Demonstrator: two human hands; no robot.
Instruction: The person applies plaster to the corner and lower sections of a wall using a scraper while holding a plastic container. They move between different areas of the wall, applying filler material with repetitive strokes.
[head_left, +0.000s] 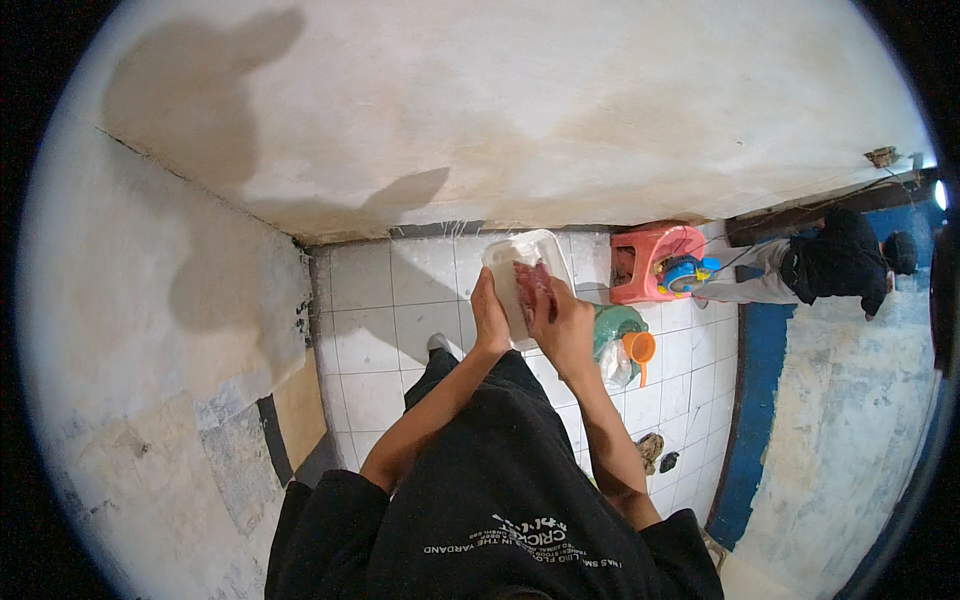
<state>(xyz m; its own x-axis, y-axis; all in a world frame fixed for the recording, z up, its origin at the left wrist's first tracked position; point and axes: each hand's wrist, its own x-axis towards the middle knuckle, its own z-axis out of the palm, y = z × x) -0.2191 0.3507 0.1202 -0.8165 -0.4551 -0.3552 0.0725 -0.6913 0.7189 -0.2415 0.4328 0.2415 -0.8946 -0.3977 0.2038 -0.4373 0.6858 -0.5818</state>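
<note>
My left hand point(488, 315) grips the left side of a shallow white tray point(545, 245), held out in front of my body above the floor. In the tray lies a dark red, pale-streaked piece that looks like raw meat point(523, 284). My right hand point(566, 332) reaches over the tray's right edge, with its fingers closed on the meat. Its fingertips are partly hidden, and so is the tray's near end under my hands.
White floor tiles point(360, 340) meet a stained wall point(560, 130) ahead. To the right stand a pink-red plastic stool point(632, 240) with a blue-yellow object point(683, 273), a green container point(612, 322) and an orange dipper point(639, 347). Farther right is another person point(840, 260). A brown cloth-like bundle point(650, 450) lies nearer.
</note>
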